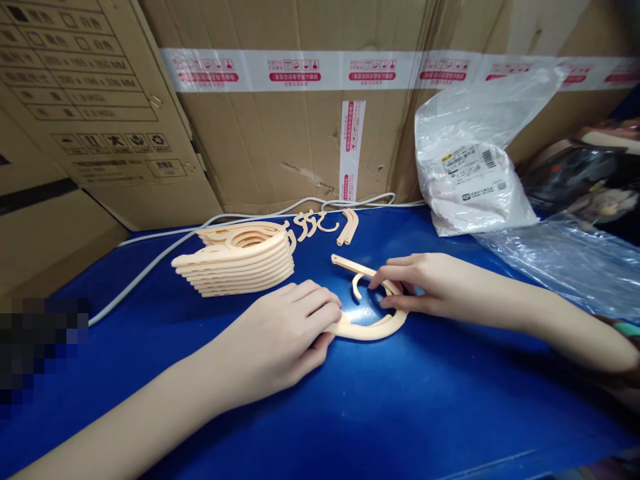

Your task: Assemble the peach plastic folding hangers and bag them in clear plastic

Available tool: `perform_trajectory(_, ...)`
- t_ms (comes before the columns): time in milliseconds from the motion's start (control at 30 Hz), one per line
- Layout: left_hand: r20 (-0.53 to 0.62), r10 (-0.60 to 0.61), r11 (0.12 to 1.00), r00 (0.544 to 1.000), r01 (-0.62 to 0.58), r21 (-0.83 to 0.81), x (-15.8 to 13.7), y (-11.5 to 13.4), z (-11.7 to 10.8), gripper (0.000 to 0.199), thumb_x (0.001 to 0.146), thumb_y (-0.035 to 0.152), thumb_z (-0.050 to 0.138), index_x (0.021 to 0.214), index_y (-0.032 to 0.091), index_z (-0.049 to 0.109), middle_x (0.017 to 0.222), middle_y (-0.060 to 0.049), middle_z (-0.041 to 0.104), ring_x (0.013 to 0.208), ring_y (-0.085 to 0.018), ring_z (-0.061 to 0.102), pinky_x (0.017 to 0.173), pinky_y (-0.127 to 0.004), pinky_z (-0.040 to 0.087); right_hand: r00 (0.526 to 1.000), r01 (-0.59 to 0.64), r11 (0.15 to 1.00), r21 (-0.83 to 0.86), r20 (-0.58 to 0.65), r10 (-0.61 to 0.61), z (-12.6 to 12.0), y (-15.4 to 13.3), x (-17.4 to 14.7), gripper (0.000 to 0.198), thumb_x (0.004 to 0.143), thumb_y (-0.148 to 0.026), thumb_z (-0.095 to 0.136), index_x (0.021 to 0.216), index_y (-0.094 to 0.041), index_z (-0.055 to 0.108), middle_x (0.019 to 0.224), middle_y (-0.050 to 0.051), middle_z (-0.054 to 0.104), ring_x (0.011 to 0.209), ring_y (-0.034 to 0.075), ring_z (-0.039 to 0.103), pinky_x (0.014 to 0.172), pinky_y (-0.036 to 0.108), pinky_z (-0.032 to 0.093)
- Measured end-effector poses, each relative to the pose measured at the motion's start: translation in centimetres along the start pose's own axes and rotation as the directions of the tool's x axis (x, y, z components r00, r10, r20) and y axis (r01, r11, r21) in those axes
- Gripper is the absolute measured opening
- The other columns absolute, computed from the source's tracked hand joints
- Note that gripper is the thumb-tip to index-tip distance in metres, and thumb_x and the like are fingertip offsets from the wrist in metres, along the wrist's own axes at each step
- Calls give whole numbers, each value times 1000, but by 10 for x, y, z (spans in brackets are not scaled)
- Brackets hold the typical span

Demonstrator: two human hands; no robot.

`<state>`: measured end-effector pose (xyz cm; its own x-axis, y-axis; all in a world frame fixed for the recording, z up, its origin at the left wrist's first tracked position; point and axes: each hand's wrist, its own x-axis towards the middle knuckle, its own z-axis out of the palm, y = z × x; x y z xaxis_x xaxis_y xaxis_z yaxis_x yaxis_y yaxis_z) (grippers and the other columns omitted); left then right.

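Observation:
A cream plastic folding hanger point(373, 331) lies low over the blue table in front of me. My left hand point(300, 327) is closed round the left end of its curved arm. At the opposite end my right hand point(417, 283) pinches the hanger where its parts meet; the fingers hide the joint. From there a straight arm piece point(350, 265) points to the upper left, and a small hook point(357, 287) curves out below it. Beyond my left hand stands a neat stack of cream hangers point(235, 273).
Several loose cream hooks point(311, 225) and a few curved arm pieces point(349, 227) lie at the back of the blue table point(320, 413). A grey cable point(160, 257) runs behind the stack. Cardboard boxes point(280, 140) wall the back; a white plastic bag point(470, 160) stands at right.

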<state>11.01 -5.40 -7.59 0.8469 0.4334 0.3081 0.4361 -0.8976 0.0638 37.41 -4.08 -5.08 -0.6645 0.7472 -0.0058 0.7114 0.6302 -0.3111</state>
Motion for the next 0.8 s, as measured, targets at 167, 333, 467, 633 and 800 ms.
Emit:
perform_trajectory(167,-50,30,997,998,-26,79,1,-3,3,16,95,14,46,95,14,62,104,-7,68,94,-22,61,80,-35,49,995,61,997,42,73,-64,0,-7,-3,22,95,-38,54,109,-26,65,94,0,68,78,16,63,66,26,42)
perform_trajectory(333,-60,29,995,998,-23,101,2,-3,2,17,96,15,45,96,13,62,99,-8,69,90,-23,62,78,-37,50,990,71,997,37,117,-75,0,-16,-5,19,96,-38,53,98,-24,64,86,0,65,75,16,60,65,26,40)
perform_trajectory(467,-59,40,994,997,-33,107,1,-4,1,18,95,11,46,99,14,63,105,-8,68,97,-23,61,83,-36,48,989,87,995,57,113,-93,3,-20,-4,20,96,-38,53,100,-23,64,84,1,66,75,16,60,65,27,39)
perform_trajectory(633,-107,-1,971,994,27,237,-1,-6,1,18,96,14,45,95,15,63,96,-7,67,81,-22,59,68,-33,44,984,128,981,145,106,-144,8,-28,-3,20,96,-38,53,98,-23,65,87,0,67,78,15,61,70,26,40)
perform_trajectory(800,-151,-82,972,985,112,208,-1,-3,2,18,97,22,48,88,16,63,78,-3,65,72,-21,59,65,-33,43,972,204,972,117,89,-215,17,-42,-7,21,95,-40,54,98,-20,63,84,1,65,76,15,57,69,27,39)
